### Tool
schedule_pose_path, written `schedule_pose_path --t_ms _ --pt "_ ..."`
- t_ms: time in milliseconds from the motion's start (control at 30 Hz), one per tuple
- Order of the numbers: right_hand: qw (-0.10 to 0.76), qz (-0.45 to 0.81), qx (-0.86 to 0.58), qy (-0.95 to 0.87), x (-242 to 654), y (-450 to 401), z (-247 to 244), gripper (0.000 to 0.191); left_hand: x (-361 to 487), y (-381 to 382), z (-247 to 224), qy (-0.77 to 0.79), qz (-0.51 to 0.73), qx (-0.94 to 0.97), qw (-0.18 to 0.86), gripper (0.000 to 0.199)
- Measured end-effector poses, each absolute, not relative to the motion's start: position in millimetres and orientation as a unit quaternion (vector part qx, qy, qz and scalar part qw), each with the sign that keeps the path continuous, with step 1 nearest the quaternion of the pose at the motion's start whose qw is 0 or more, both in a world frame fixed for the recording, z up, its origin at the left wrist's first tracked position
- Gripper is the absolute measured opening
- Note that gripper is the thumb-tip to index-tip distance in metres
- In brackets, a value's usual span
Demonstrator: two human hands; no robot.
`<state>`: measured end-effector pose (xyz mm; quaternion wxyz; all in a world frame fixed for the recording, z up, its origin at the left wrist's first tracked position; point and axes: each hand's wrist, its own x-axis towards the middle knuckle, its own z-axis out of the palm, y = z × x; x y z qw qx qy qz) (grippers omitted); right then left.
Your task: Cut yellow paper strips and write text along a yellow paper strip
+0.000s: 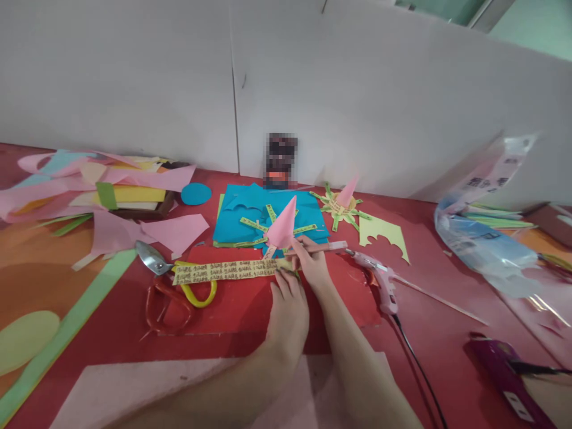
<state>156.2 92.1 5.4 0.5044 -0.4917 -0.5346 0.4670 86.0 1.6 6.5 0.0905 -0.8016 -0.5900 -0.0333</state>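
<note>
My left hand (288, 307) lies over the right end of a yellowish paper strip (223, 273) covered in dark handwriting, its fingers stretched and pressing down. Just above, my right hand (313, 265) grips a slim pen (330, 245), its tip pointing left at the strip's end. Behind the hands stands a pink paper cone (285, 223), ringed by green written strips (254, 224) spread over blue paper (232, 205). The strip's left end lies across the handles of red-and-yellow scissors (196, 295).
A similar cone piece (342, 205) stands at back right, beside a notched pale-yellow sheet (384, 235). On the right lie a pink glue gun (382, 280), a plastic bag (487, 232) and a purple device (509, 372). Paper scraps (134, 179) heap up at left. A phone-like object (281, 158) leans on the wall.
</note>
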Motion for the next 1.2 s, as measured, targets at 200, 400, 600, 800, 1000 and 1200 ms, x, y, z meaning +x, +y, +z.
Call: schedule_pose_path --t_ms 200,400,600,800,1000,1200 --pt "0.52 0.448 -0.498 -0.53 153.7 91.9 3.0 0.029 87.2 -1.0 0.5 -0.587 -0.053 -0.802 0.096 0.044" --pt "0.5 0.423 -0.514 -0.554 152.9 91.1 7.1 0.036 89.9 -3.0 -8.5 -0.584 -0.082 -0.8 0.114 0.042" --pt "0.483 0.394 -0.537 -0.568 150.7 90.6 11.4 0.041 86.7 -7.2 -18.4 -0.596 -0.111 -0.792 0.073 0.046" --pt "0.488 0.377 -0.537 -0.575 150.0 89.5 10.2 0.042 74.3 -7.2 -12.8 -0.568 -0.112 -0.815 0.033 0.048" --pt "0.497 0.366 -0.55 -0.563 148.8 89.3 9.3 0.045 69.2 -6.0 -7.1 -0.542 -0.089 -0.835 0.031 0.047" --pt "0.5 0.365 -0.554 -0.558 150.1 90.4 9.8 0.039 67.4 -13.3 -6.1 -0.557 -0.087 -0.825 0.032 0.049"
